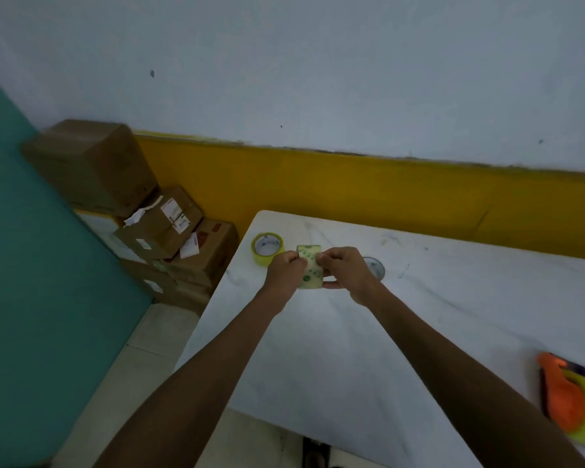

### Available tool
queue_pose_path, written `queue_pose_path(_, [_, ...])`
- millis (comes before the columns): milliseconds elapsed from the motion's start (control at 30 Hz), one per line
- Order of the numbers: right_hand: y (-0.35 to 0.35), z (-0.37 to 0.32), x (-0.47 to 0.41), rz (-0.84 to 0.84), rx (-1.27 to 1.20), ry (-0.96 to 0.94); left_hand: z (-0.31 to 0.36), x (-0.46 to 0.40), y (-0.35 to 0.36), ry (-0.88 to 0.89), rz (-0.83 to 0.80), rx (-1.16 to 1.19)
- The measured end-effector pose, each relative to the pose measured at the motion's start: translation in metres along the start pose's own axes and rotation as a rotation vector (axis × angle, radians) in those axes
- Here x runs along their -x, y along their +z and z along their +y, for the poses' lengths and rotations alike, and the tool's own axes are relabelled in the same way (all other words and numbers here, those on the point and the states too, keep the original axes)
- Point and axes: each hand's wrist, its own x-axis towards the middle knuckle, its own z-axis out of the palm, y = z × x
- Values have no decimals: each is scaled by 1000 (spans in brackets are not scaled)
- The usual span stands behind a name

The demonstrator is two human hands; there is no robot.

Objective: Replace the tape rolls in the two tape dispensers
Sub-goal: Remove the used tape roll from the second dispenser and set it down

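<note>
We grasp the tape roll [309,267] with left hand [284,271] and right hand [347,273], raised above the table [352,332], probably locating its free end.

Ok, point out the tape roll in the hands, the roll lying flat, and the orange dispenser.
held tape roll [310,269]: head view, printed outer face.
flat tape roll [267,247]: head view, top rim.
orange dispenser [562,393]: head view, orange body.

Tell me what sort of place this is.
Probably a packing or storeroom corner: taped cardboard boxes stacked on the floor, tape rolls on a white table, and an orange dispenser at its edge.
</note>
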Motion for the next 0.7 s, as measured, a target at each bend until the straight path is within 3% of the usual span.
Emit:
queue_pose_path(467, [3, 22, -97, 118, -63, 188, -14, -120, 10, -48, -138, -125])
queue_pose_path(600, [14, 30, -119, 170, -35, 208, -21, -142, 5, 71, -154, -231])
queue_pose_path(700, [24, 42, -136, 246, 65, 165, -32, -162, -1, 245, -152, -449])
